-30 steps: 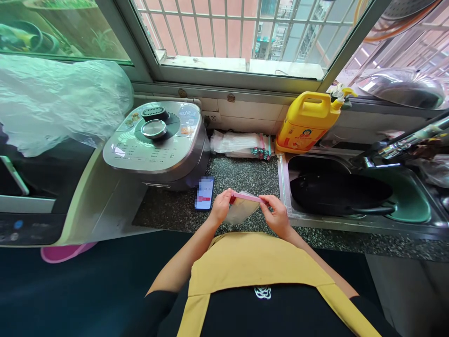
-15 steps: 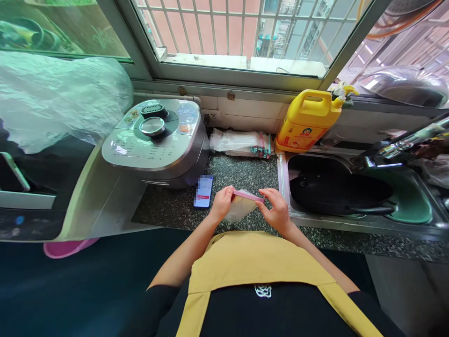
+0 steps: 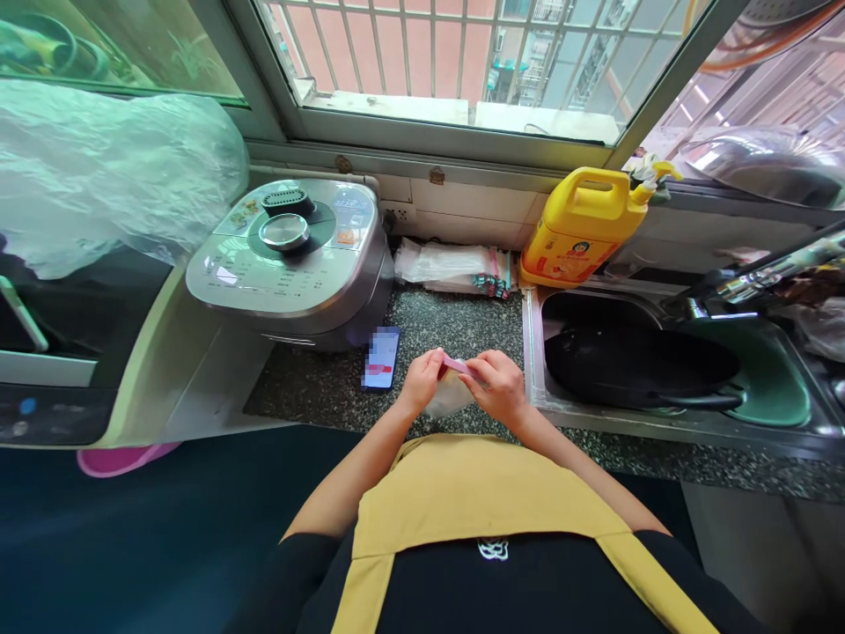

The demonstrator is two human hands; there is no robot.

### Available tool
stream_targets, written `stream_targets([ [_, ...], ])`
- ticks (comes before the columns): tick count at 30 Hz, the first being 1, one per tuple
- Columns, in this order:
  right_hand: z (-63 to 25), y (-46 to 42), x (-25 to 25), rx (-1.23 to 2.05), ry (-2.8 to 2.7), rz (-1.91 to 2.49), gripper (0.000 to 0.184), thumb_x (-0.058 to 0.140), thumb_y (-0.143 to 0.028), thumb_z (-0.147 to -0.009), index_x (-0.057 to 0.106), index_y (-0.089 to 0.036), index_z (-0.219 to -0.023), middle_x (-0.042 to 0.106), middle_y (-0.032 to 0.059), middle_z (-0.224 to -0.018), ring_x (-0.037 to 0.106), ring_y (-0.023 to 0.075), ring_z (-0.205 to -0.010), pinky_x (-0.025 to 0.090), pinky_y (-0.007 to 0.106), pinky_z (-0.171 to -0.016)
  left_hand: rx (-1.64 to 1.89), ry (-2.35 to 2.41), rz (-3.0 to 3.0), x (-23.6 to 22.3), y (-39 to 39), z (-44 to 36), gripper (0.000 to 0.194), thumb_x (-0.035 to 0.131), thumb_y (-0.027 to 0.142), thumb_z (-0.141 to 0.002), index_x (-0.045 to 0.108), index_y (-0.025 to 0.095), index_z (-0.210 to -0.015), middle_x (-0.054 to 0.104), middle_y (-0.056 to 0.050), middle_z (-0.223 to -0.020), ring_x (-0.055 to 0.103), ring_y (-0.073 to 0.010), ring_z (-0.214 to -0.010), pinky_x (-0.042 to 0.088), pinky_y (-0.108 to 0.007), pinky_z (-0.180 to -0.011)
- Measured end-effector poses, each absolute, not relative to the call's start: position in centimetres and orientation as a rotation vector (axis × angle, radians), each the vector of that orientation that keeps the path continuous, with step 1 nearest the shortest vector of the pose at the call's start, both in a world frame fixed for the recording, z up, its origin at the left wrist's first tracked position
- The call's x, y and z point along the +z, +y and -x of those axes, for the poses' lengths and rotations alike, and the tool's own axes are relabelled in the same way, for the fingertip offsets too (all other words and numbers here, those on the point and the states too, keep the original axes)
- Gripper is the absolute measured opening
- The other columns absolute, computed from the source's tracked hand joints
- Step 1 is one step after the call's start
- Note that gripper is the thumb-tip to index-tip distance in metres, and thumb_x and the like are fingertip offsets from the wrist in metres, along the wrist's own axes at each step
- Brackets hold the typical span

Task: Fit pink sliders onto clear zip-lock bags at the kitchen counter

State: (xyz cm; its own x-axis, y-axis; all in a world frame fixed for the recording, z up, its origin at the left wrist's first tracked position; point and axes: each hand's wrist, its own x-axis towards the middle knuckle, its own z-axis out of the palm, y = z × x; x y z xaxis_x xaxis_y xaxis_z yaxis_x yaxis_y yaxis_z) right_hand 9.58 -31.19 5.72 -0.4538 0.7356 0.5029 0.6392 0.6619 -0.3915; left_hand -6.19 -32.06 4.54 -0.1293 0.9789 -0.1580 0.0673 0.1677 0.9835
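A clear plastic zip bag point(image 3: 449, 396) with a pink strip along its top hangs between my hands, just above the counter's front edge. My left hand point(image 3: 422, 380) pinches the strip's left end. Further right along the same strip, the fingers of my right hand point(image 3: 496, 383) are closed on it, covering its right end. Something pale seems to be inside the bag, but I cannot make out what. A phone point(image 3: 381, 359) with a lit screen lies on the counter to the left of my left hand.
Behind the phone stands a silver rice cooker point(image 3: 290, 264). Flat plastic bags point(image 3: 455, 267) lie along the wall, beside a yellow jug point(image 3: 581, 229) with a pump bottle behind it. At right, a black pan point(image 3: 640, 365) sits in the sink point(image 3: 533, 343).
My right hand has slid left along the pink strip, toward my left hand, and now covers more of it. My left hand keeps its hold. The view has shifted slightly.
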Motion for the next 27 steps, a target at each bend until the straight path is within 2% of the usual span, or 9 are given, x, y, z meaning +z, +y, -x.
stream_targets([
  [8, -9.35, -30.96, 5.3, 0.288, -2.101, 1.04, 0.011, 0.055, -0.028, -0.082, 0.063, -0.021, -0.084, 0.057, 0.0039, -0.074, 0.053, 0.0146, -0.069, 0.044, 0.027, -0.063, 1.146, 1.357, -1.087, 4.45, -31.71, 6.43, 0.048, 0.043, 0.06, -0.076, 0.049, 0.017, -0.056, 0.042, 0.002, -0.051, 0.036, -0.0098, -0.051, 0.031, -0.025, -0.051],
  [19, -8.81, -30.65, 4.99, 0.322, -2.06, 0.981, 0.009, 0.056, -0.024, -0.081, 0.063, -0.019, -0.083, 0.055, 0.0029, -0.072, 0.051, 0.013, -0.066, 0.044, 0.025, -0.06, 1.199, 1.311, -0.865, 4.59, -31.44, 6.37, 0.049, 0.053, 0.064, -0.064, 0.05, 0.016, -0.055, 0.04, 0.003, -0.049, 0.033, -0.0082, -0.049, 0.027, -0.024, -0.048],
  [27, -8.69, -30.6, 5.09, 0.314, -2.054, 0.951, 0.006, 0.057, -0.021, -0.08, 0.062, -0.018, -0.082, 0.054, 0.0032, -0.072, 0.05, 0.0129, -0.065, 0.044, 0.025, -0.059, 1.209, 1.266, -0.817, 4.25, -31.24, 6.39, 0.049, 0.055, 0.063, -0.064, 0.047, 0.016, -0.052, 0.037, 0.004, -0.047, 0.031, -0.0073, -0.047, 0.024, -0.024, -0.048],
])
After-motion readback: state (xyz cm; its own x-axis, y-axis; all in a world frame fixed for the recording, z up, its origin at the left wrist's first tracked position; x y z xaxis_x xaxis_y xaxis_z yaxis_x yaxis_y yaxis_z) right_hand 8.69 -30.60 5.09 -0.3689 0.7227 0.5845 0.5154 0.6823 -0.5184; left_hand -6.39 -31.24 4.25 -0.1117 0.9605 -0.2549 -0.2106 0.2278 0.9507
